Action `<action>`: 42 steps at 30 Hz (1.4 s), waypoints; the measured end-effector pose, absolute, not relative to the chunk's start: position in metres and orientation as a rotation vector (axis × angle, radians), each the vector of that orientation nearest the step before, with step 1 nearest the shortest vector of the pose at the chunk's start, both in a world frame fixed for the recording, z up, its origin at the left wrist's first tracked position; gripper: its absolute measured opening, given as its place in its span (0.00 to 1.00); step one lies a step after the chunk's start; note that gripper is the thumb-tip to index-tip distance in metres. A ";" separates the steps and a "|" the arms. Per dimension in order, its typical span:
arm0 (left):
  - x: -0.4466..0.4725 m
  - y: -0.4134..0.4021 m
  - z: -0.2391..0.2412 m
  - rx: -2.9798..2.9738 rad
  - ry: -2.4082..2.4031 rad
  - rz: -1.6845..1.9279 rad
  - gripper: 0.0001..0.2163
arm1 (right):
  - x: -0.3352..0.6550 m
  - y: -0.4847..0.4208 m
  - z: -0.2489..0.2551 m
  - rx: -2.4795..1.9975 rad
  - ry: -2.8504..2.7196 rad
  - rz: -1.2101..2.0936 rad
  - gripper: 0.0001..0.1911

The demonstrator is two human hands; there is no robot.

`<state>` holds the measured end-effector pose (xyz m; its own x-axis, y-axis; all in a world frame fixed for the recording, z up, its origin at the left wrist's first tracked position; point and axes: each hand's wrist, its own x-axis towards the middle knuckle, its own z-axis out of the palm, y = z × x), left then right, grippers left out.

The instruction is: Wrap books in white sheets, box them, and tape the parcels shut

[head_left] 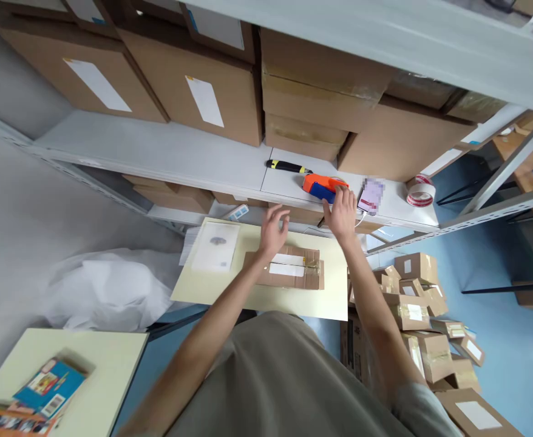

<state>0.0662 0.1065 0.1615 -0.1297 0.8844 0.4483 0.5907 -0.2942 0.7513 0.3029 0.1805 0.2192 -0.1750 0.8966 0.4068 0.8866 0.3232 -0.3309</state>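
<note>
A taped brown cardboard box point(289, 280) with white labels lies on the pale yellow tabletop point(193, 290) before me. My left hand point(273, 232) is just over the box's far left side, its fingers loosely bent and apart, holding nothing I can see. At the shelf edge, my right hand point(342, 213) reaches to an orange and blue tape dispenser point(323, 187) lying on the grey shelf point(230, 159). The fingertips meet or nearly meet its right end, with the thumb apart and not wrapped around it; contact is hard to tell.
A black and yellow utility knife point(288, 166), a phone point(371, 195) with a cable and a tape roll point(420, 191) lie on the shelf. Large cartons point(193, 85) stand behind. A bagged sheet point(216, 246) lies left of the box. Parcels point(414, 309) are piled at right.
</note>
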 end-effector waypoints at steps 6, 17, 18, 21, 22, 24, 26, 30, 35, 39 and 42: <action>0.088 0.133 0.215 1.891 1.497 1.530 0.11 | 0.294 0.240 0.229 -1.727 -2.158 0.119 0.24; 0.060 0.012 0.207 1.399 1.245 1.424 0.11 | 0.251 0.060 0.234 -1.429 -1.753 0.911 0.28; 0.056 0.000 0.205 1.365 1.239 1.407 0.12 | 0.244 0.045 0.234 -1.397 -1.721 0.985 0.28; 0.044 -0.025 0.202 1.302 1.250 1.380 0.11 | 0.224 0.015 0.236 -1.364 -1.697 1.111 0.27; 0.039 -0.030 0.202 1.295 1.255 1.381 0.10 | 0.219 0.009 0.237 -1.360 -1.702 1.138 0.27; 0.029 -0.037 0.203 1.298 1.259 1.387 0.09 | 0.208 0.001 0.238 -1.360 -1.706 1.173 0.27; 0.020 -0.041 0.203 1.318 1.258 1.384 0.09 | 0.198 -0.004 0.239 -1.381 -1.714 1.180 0.28; 0.002 -0.047 0.198 1.334 1.248 1.371 0.10 | 0.179 -0.010 0.236 -1.422 -1.762 1.163 0.30; -0.039 -0.040 0.193 1.195 1.211 1.308 0.16 | 0.171 -0.017 0.231 -1.526 -1.828 1.185 0.29; -0.081 -0.016 0.207 1.153 1.137 1.271 0.20 | 0.174 -0.023 0.239 -1.568 -1.941 1.222 0.26; -0.098 0.000 0.220 1.226 1.016 1.139 0.20 | 0.172 -0.027 0.251 -1.592 -2.025 1.237 0.23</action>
